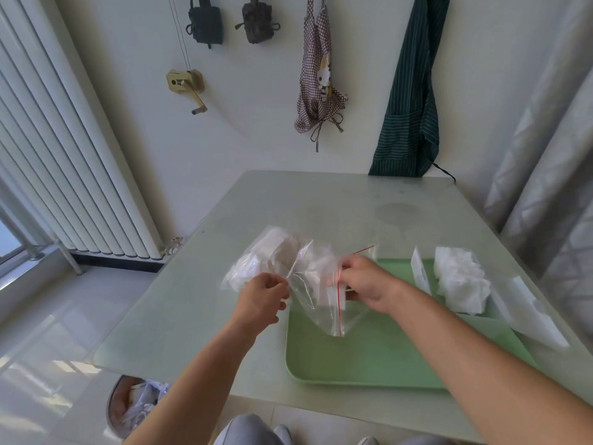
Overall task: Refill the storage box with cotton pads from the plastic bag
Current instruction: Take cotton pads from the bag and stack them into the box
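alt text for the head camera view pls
The left hand and right hand pinch a clear red-zip plastic bag above a green tray. At the tray's right, a clear storage box holds white cotton pads.

clear plastic zip bag with red seal [316, 297]: contents blurred | right hand [364, 281]: fingertips curled out of view | round waste bin [131, 409]: part-hidden under pale glass table [192, 300]

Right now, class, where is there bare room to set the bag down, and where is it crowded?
Free: the near half of the tray, in front of the bag; the far table behind the bag; the table's near-left corner. Crowded: the tray's right end, with the cotton pads and clear box.
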Demonstrator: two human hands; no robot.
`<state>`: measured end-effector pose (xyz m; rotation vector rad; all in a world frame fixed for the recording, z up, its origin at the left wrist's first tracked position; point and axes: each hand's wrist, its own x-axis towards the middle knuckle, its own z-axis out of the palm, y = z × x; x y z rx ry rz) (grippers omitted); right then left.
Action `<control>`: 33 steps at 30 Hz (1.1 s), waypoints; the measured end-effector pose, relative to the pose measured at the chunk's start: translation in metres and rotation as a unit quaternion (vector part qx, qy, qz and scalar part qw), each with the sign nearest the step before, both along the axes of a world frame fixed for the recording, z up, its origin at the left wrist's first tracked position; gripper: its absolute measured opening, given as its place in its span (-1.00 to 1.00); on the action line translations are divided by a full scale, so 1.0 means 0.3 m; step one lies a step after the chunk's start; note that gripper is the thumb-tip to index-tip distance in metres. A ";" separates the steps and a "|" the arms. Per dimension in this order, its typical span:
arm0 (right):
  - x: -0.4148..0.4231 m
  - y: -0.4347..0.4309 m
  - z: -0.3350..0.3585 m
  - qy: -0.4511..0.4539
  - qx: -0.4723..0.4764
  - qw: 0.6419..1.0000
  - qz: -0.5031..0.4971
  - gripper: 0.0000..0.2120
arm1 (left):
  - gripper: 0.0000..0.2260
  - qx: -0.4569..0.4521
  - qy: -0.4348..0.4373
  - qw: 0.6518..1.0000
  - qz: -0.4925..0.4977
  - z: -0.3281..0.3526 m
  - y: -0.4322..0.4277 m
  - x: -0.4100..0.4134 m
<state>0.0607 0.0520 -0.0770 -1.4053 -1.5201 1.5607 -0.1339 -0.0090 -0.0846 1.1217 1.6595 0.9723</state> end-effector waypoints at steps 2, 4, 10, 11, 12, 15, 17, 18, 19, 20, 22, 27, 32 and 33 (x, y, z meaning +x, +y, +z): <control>0.059 -0.019 0.028 -0.007 0.010 1.000 -0.001 -0.84 | -0.87 -0.004 0.028 1.000 -0.004 0.004 -0.002 0.009; 0.124 -0.047 0.060 -0.029 0.022 0.999 0.009 -0.87 | -0.89 0.011 0.074 0.997 0.011 0.018 -0.006 0.025; 0.297 -0.119 0.159 -0.029 0.036 0.999 0.010 -0.80 | -0.93 0.178 0.139 0.973 0.056 0.136 -0.045 0.151; 0.319 -0.128 0.172 -0.012 0.044 0.999 0.007 -0.79 | -0.92 0.207 0.130 0.969 0.029 0.151 -0.049 0.186; 0.335 -0.137 0.184 0.006 0.052 0.999 0.005 -0.77 | -0.91 0.231 0.122 0.965 -0.003 0.160 -0.050 0.218; 0.357 -0.165 0.213 0.054 0.090 0.994 0.009 -0.74 | -0.63 0.247 0.065 0.962 -0.093 0.177 -0.043 0.309; 0.360 -0.176 0.222 0.076 0.123 0.990 0.002 -0.71 | -0.55 0.219 -0.007 0.968 -0.119 0.198 -0.036 0.360; 0.360 -0.180 0.225 0.085 0.137 0.987 -0.009 -0.68 | -0.59 0.204 -0.037 0.970 -0.130 0.208 -0.032 0.379; 0.360 -0.184 0.228 0.091 0.150 0.984 -0.021 -0.67 | -0.64 0.188 -0.072 0.969 -0.143 0.217 -0.030 0.396; 0.358 -0.184 0.229 0.094 0.160 0.982 -0.036 -0.65 | -0.71 0.169 -0.115 0.967 -0.153 0.227 -0.034 0.409; 0.354 -0.185 0.227 0.091 0.175 0.978 -0.069 -0.67 | -0.78 0.137 -0.196 0.959 -0.155 0.239 -0.042 0.428; 0.360 -0.180 0.217 0.052 0.229 0.966 -0.111 -0.74 | -0.83 0.081 -0.317 0.937 -0.119 0.254 -0.036 0.432; 0.387 -0.180 0.213 0.062 0.231 0.966 -0.098 -0.82 | -0.77 0.054 -0.375 0.919 -0.111 0.245 -0.029 0.429; 0.394 -0.181 0.214 0.066 0.228 0.966 -0.101 -0.84 | -0.76 0.055 -0.378 0.918 -0.106 0.244 -0.029 0.429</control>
